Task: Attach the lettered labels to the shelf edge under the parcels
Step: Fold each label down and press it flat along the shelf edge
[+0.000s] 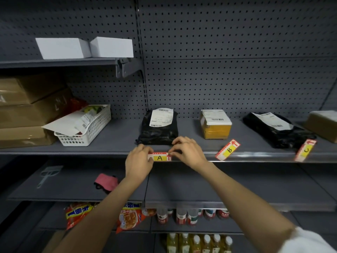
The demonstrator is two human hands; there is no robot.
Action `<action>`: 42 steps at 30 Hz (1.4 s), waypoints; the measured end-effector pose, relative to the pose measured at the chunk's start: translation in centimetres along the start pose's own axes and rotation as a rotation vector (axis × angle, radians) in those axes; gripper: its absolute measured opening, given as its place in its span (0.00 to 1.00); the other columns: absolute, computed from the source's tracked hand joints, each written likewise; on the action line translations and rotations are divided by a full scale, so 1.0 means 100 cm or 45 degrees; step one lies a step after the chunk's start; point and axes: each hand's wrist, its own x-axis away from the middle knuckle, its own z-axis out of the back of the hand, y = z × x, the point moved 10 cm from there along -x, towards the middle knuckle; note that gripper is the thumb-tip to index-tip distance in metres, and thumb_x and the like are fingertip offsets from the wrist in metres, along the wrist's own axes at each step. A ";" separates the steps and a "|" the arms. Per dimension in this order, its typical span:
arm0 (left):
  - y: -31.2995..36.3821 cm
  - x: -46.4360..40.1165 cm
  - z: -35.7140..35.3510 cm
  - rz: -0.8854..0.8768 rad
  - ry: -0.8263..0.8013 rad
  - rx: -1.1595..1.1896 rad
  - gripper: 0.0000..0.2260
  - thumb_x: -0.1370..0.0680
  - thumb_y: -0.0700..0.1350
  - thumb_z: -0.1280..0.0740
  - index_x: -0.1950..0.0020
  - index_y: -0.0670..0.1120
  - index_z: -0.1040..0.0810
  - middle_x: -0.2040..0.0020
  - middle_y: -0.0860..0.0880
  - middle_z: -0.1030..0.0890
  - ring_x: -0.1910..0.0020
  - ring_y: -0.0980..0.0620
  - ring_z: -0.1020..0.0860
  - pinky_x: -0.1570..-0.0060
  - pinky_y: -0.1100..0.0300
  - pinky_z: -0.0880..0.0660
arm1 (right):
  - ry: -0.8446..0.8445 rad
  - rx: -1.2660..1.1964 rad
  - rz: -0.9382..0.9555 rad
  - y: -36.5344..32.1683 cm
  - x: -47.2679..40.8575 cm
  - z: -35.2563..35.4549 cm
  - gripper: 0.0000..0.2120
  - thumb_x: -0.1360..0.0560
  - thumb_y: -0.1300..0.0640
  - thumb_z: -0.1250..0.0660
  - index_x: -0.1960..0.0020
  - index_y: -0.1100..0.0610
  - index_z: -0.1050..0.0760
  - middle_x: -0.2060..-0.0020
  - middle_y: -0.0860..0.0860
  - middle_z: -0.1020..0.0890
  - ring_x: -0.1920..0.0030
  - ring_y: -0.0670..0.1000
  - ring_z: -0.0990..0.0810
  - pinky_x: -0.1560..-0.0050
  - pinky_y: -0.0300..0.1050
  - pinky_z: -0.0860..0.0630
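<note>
The label marked A, red-edged with a yellow patch, lies flat against the grey shelf edge below a black parcel. My left hand pinches its left end and my right hand pinches its right end. The label marked B lies tilted on the shelf in front of a yellow box parcel. A third label, marked C, lies tilted in front of a second black parcel.
A white basket with papers and stacked cardboard boxes sit at the left. A brown parcel is at the far right. White boxes stand on the upper shelf. A pink cloth, snack bags and bottles lie below.
</note>
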 end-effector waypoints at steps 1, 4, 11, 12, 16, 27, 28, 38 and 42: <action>0.004 -0.001 0.000 -0.010 0.009 0.015 0.09 0.28 0.43 0.33 0.48 0.49 0.22 0.49 0.48 0.22 0.50 0.47 0.24 0.52 0.52 0.27 | 0.012 0.007 -0.007 0.004 0.003 0.005 0.10 0.25 0.49 0.34 0.46 0.47 0.21 0.42 0.48 0.23 0.41 0.50 0.28 0.41 0.47 0.33; 0.029 -0.008 -0.005 -0.094 0.027 0.074 0.09 0.29 0.44 0.32 0.49 0.49 0.22 0.50 0.48 0.22 0.49 0.46 0.24 0.52 0.52 0.27 | 0.139 -0.022 -0.116 0.027 0.015 0.035 0.11 0.24 0.48 0.36 0.43 0.47 0.23 0.44 0.49 0.23 0.42 0.50 0.27 0.41 0.47 0.33; 0.126 -0.025 -0.032 -0.292 -0.036 0.225 0.08 0.26 0.44 0.34 0.47 0.48 0.24 0.50 0.47 0.21 0.48 0.46 0.24 0.49 0.51 0.26 | 0.132 0.171 -0.321 0.099 0.056 0.086 0.11 0.25 0.49 0.35 0.43 0.48 0.24 0.43 0.50 0.22 0.41 0.53 0.28 0.42 0.47 0.36; 0.142 -0.026 -0.037 -0.321 -0.049 0.239 0.08 0.26 0.44 0.34 0.47 0.48 0.24 0.50 0.47 0.21 0.48 0.46 0.24 0.49 0.51 0.26 | 0.134 0.189 -0.343 0.108 0.064 0.092 0.11 0.25 0.49 0.35 0.43 0.48 0.24 0.44 0.50 0.22 0.41 0.53 0.28 0.43 0.47 0.36; 0.190 -0.028 -0.051 -0.384 -0.063 0.249 0.08 0.27 0.44 0.34 0.48 0.49 0.24 0.50 0.48 0.20 0.49 0.47 0.23 0.52 0.53 0.26 | 0.144 0.244 -0.385 0.136 0.085 0.114 0.10 0.25 0.52 0.35 0.44 0.50 0.23 0.45 0.50 0.22 0.42 0.53 0.28 0.45 0.47 0.37; 0.204 -0.020 -0.070 -0.276 -0.041 0.186 0.06 0.28 0.42 0.33 0.51 0.49 0.23 0.53 0.50 0.20 0.51 0.49 0.25 0.51 0.55 0.27 | 0.039 -0.016 -0.474 0.177 0.116 0.098 0.07 0.25 0.57 0.34 0.50 0.53 0.19 0.51 0.52 0.18 0.50 0.56 0.20 0.50 0.46 0.26; 0.202 -0.018 -0.069 -0.278 -0.035 0.160 0.06 0.28 0.41 0.32 0.52 0.49 0.23 0.53 0.50 0.20 0.51 0.48 0.25 0.51 0.55 0.28 | 0.027 -0.029 -0.448 0.173 0.112 0.094 0.07 0.25 0.57 0.34 0.50 0.53 0.19 0.51 0.52 0.18 0.50 0.55 0.20 0.50 0.46 0.26; 0.187 -0.007 -0.061 -0.325 0.011 -0.036 0.08 0.27 0.40 0.33 0.50 0.47 0.18 0.55 0.47 0.17 0.51 0.44 0.25 0.51 0.51 0.31 | 0.035 -0.018 -0.319 0.159 0.107 0.084 0.07 0.25 0.56 0.34 0.49 0.53 0.20 0.52 0.51 0.20 0.50 0.54 0.21 0.52 0.45 0.26; 0.214 -0.011 -0.068 -0.383 -0.009 0.010 0.09 0.27 0.42 0.33 0.48 0.48 0.20 0.52 0.49 0.18 0.51 0.47 0.24 0.50 0.54 0.32 | 0.172 0.063 -0.305 0.171 0.122 0.111 0.07 0.25 0.56 0.34 0.49 0.55 0.20 0.52 0.54 0.21 0.49 0.56 0.22 0.49 0.49 0.26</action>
